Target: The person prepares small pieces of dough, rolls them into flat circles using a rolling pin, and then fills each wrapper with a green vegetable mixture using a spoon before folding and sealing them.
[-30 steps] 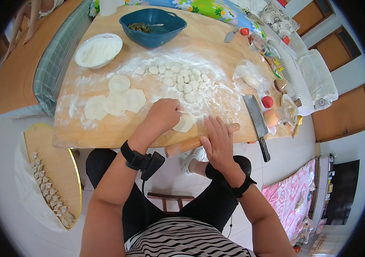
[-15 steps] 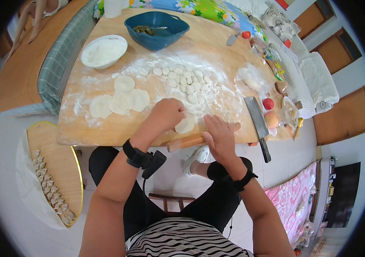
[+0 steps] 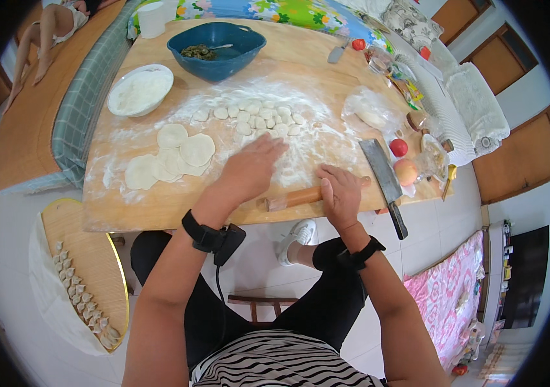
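My left hand point(image 3: 254, 166) reaches over the floured board with its fingers stretched out, tips at the near edge of the small dough pieces point(image 3: 263, 120). Whether the fingertips touch a piece I cannot tell. My right hand point(image 3: 341, 195) lies over a wooden rolling pin point(image 3: 295, 198) near the board's front edge, its thumb and palm against the wood. Left of my left hand, several thin round dough wrappers point(image 3: 172, 161) overlap in a loose pile. White flour is spread around the dough pieces.
Further back stand a white bowl of flour point(image 3: 140, 91) and a blue bowl point(image 3: 222, 57) with dark green filling and a spoon. A cleaver point(image 3: 383, 175) lies at the right, handle past the edge, beside fruit point(image 3: 406, 173). Shaped dumplings point(image 3: 79, 293) rest on a lower board point(image 3: 97, 258).
A flattened wrapper beside the rolling pin is gone from there, and the wrapper pile looks one larger. My left hand has opened near the dough pieces. The whole view has shifted slightly.
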`<state>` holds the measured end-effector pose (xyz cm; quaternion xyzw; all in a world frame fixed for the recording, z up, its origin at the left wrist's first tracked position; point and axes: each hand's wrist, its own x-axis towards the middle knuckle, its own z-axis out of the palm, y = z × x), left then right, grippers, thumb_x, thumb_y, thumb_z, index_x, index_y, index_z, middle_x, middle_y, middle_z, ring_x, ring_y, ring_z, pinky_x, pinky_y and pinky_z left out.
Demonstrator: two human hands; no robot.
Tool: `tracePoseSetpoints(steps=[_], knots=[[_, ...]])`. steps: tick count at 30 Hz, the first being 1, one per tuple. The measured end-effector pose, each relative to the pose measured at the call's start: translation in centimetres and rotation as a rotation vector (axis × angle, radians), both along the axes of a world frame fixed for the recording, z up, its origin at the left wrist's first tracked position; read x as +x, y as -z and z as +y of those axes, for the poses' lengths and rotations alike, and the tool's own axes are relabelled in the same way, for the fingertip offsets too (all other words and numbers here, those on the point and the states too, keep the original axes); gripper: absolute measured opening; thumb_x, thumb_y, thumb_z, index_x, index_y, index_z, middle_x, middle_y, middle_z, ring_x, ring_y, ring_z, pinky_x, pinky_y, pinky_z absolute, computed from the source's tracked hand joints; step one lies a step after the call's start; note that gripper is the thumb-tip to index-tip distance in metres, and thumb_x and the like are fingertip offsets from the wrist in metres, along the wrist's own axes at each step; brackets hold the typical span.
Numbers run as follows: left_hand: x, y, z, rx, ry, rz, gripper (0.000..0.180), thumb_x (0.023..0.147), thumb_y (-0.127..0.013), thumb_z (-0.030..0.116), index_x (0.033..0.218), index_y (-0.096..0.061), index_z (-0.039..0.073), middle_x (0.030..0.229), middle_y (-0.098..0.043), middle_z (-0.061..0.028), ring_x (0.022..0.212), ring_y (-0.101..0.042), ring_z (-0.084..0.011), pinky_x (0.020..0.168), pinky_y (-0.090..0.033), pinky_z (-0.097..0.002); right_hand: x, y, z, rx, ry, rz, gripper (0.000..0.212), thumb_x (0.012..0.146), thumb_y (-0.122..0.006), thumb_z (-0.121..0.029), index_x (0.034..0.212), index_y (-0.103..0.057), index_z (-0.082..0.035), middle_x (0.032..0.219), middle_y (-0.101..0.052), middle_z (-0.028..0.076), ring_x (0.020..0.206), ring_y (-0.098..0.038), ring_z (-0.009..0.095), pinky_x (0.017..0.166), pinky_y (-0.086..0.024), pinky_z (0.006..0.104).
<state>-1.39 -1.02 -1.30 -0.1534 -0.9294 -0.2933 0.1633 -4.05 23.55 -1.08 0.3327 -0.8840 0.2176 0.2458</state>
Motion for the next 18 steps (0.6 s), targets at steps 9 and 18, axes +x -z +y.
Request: tracePoseSetpoints(steps=[9, 18], knots=[[2.3, -4.6, 0.0, -0.225, -0.097, -0.398, 0.033, 0.078, -0.063, 0.009, 0.110, -0.058, 0.007, 0.124, -0.053, -0.0091, 0.120, -0.047, -0.0296, 0.091, -0.047, -0.0382, -0.5, 0.4, 0.3, -0.112, -0.034, 0.034, 0.012, 0.084, -0.058, -0.014, 0.088, -0.068, -0.007, 0.098, -0.066, 0.007, 0.090, -0.060, 0.028, 0.078, -0.044, 0.0385], [1.6, 0.8, 0.8, -0.167, -0.111, -0.076, 0.075, 0.085, -0.060, 0.045, 0.141, -0.035, 0.002, 0.150, -0.032, -0.0148, 0.140, -0.027, -0.0300, 0.114, -0.024, -0.0397, 0.0, -0.1, 0.1, -0.072, -0.021, -0.026, 0.008, 0.081, -0.058, -0.014, 0.077, -0.060, -0.007, 0.086, -0.061, 0.009, 0.081, -0.056, 0.029, 0.074, -0.043, 0.0397]])
